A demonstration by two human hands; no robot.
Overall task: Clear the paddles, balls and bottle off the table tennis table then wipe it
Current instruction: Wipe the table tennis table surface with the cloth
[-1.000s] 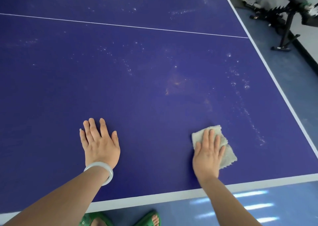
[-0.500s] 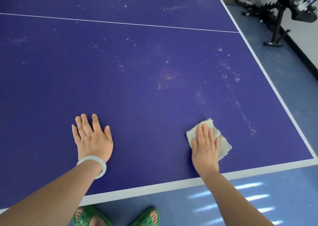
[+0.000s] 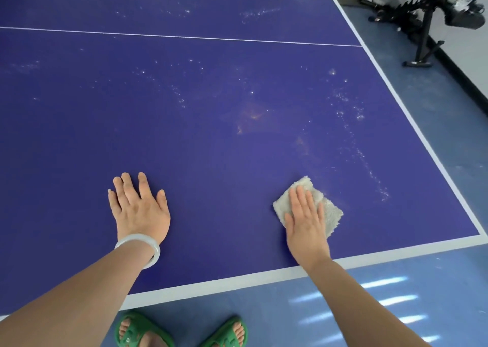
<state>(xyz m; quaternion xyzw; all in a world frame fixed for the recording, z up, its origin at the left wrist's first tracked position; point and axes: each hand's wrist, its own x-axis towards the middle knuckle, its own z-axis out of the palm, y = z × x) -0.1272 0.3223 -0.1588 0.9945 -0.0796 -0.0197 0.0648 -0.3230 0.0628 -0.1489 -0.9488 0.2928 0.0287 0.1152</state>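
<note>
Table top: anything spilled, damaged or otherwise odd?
Yes. Whitish specks are scattered over the blue table, thickest in a trail near its right edge, beyond the cloth under the right hand. A faint orange-brown smudge sits near the middle.

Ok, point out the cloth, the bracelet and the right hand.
cloth [image 3: 331, 214], head view, the bare right part beside the fingers.
bracelet [image 3: 137, 238], head view, the top of the pale band.
right hand [image 3: 306, 226], head view, the back of the hand, flat on the cloth.
</note>
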